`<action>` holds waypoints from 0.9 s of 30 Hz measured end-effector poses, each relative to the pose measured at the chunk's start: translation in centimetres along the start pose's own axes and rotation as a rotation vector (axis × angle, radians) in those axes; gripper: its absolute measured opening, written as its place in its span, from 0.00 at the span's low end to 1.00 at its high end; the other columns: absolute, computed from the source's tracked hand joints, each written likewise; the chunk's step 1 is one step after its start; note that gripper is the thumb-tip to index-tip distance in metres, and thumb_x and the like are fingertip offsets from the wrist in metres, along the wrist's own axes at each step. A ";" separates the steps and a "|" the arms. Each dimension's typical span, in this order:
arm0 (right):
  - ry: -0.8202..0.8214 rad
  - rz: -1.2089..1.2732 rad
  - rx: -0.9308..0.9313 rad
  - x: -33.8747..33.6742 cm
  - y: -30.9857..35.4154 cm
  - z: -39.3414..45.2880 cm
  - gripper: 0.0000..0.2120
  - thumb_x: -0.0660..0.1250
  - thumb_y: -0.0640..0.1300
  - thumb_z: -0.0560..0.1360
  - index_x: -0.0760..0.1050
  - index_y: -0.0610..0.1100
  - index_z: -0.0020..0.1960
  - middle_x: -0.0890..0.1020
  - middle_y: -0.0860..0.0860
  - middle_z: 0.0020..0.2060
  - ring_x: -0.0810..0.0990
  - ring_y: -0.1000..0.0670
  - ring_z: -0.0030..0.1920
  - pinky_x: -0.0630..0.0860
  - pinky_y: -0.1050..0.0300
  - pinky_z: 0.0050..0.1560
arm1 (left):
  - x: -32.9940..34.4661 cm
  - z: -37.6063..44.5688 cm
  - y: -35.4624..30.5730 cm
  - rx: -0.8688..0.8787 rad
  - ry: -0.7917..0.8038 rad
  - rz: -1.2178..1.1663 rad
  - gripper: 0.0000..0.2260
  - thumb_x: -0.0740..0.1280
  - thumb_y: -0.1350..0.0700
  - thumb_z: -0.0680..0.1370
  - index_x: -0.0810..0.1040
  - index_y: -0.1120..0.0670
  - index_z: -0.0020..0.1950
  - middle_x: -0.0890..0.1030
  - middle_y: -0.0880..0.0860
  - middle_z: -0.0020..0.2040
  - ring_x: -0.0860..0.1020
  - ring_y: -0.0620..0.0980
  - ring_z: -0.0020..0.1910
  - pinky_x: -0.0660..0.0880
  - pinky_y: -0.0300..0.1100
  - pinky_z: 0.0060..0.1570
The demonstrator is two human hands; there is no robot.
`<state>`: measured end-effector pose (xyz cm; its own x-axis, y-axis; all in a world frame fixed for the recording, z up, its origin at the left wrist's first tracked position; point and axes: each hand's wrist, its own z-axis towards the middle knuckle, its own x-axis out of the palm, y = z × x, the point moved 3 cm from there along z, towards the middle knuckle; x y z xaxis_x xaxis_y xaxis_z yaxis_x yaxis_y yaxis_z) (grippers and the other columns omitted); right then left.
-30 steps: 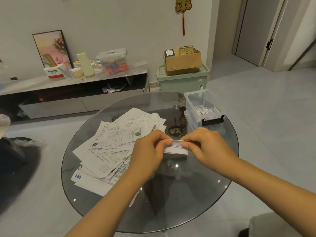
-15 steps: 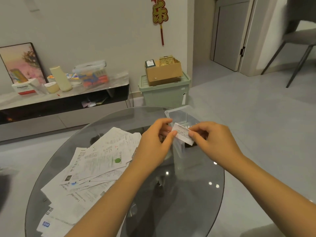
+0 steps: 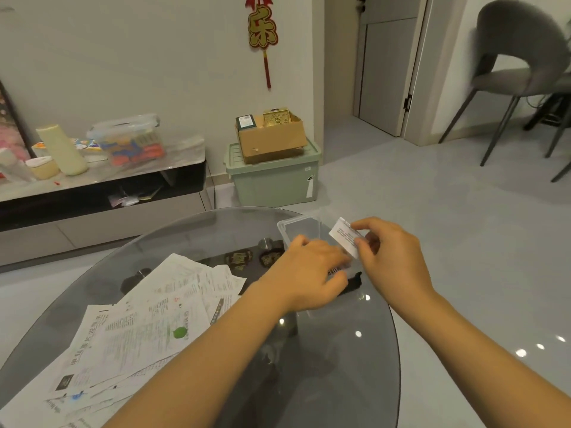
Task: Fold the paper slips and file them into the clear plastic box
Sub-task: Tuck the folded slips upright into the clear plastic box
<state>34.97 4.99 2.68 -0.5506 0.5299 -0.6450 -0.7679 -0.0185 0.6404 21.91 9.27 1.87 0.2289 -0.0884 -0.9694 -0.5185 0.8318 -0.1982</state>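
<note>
Slip: small folded white paper slip (image 3: 345,236), printed, pinched by the right hand (image 3: 391,257).
Box: clear plastic box (image 3: 301,225), centre-right.
Left hand (image 3: 309,273): relaxed fingers, has let go of the slip since before.

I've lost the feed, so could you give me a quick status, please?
Right hand pinching folded slip above clear box. Left hand over box, grip unclear.
</note>
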 end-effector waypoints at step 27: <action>0.388 -0.569 0.045 2.3 2.1 2.4 0.09 0.63 0.37 0.74 0.79 0.42 0.52 0.74 0.48 0.38 0.74 0.47 0.38 0.71 0.58 0.37 | 1.2 -0.3 0.8 -0.022 -0.067 -0.018 0.26 0.44 0.43 0.73 0.79 0.52 0.51 0.79 0.46 0.51 0.70 0.45 0.47 0.57 0.43 0.55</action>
<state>32.90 8.21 3.53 -0.1496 0.1046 -0.9832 -0.9625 0.2124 0.1691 21.51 9.61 0.50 0.2924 -0.0655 -0.9540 -0.5318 0.8180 -0.2192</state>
